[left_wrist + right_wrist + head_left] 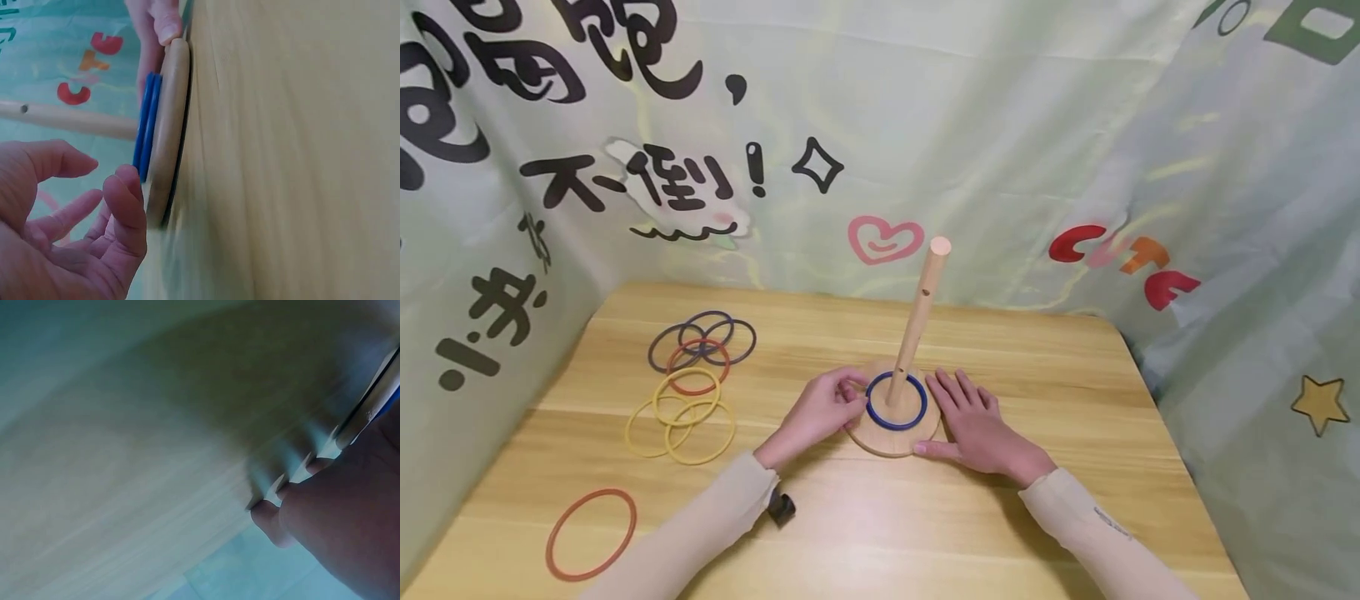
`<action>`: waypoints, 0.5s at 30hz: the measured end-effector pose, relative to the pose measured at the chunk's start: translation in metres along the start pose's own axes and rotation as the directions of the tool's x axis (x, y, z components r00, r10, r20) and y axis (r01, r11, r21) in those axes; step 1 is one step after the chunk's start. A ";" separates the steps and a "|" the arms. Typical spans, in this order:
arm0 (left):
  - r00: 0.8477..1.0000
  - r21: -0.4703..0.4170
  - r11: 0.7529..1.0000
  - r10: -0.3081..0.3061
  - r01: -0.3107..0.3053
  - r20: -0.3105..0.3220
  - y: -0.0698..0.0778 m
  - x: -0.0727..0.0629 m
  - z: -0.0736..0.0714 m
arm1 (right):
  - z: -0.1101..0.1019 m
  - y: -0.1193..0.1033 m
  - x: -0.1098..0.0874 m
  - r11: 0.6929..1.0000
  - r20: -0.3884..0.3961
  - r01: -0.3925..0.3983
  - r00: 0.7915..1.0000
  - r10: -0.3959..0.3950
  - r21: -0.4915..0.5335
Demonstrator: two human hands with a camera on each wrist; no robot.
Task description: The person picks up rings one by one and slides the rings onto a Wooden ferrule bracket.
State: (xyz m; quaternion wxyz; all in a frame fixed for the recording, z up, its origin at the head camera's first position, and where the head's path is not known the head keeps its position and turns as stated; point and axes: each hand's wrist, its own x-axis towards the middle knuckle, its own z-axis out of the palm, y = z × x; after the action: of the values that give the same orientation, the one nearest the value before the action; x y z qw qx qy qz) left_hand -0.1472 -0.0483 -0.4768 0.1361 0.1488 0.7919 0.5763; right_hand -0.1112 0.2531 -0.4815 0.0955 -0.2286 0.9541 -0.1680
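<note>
A round wooden base (880,442) with an upright wooden peg (917,317) stands on the table. Around the peg's foot lie blue rings (916,419); the left wrist view shows two blue rings (145,128) stacked flat on the base. My left hand (822,410) is at the base's left side, fingers loosely bent, a fingertip at the rings' edge. In the left wrist view its thumb stays apart from the fingers, with nothing pinched between. My right hand (981,429) rests spread at the base's right side, its thumb against the rim.
Left of the base lie several dark blue rings (752,332), a red ring (727,360) and several yellow rings (730,437), overlapping. Another red ring (553,533) lies nearer the front left. A printed cloth (1000,150) hangs behind the wooden table (1060,375).
</note>
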 end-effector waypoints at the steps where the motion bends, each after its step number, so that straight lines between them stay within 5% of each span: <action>1: 1.000 -0.002 1.000 0.000 0.000 0.001 0.000 -0.005 -0.004 | 0.000 0.000 -0.001 1.000 0.004 -0.001 1.000 0.001 0.004; 7: 0.999 0.022 1.000 -0.010 0.011 -0.034 -0.001 -0.042 -0.040 | -0.002 -0.002 -0.002 1.000 0.025 -0.015 1.000 0.015 -0.005; 15: 0.980 0.049 0.998 -0.040 0.051 -0.193 -0.004 -0.109 -0.107 | -0.001 0.001 -0.002 1.000 -0.008 0.005 1.000 -0.005 -0.006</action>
State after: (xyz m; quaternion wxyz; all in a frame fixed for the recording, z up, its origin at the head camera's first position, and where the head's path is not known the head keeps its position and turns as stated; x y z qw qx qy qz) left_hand -0.0885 -0.1858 -0.4437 0.0684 0.0782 0.8197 0.5633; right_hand -0.1101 0.2551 -0.4802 0.0907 -0.2304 0.9545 -0.1663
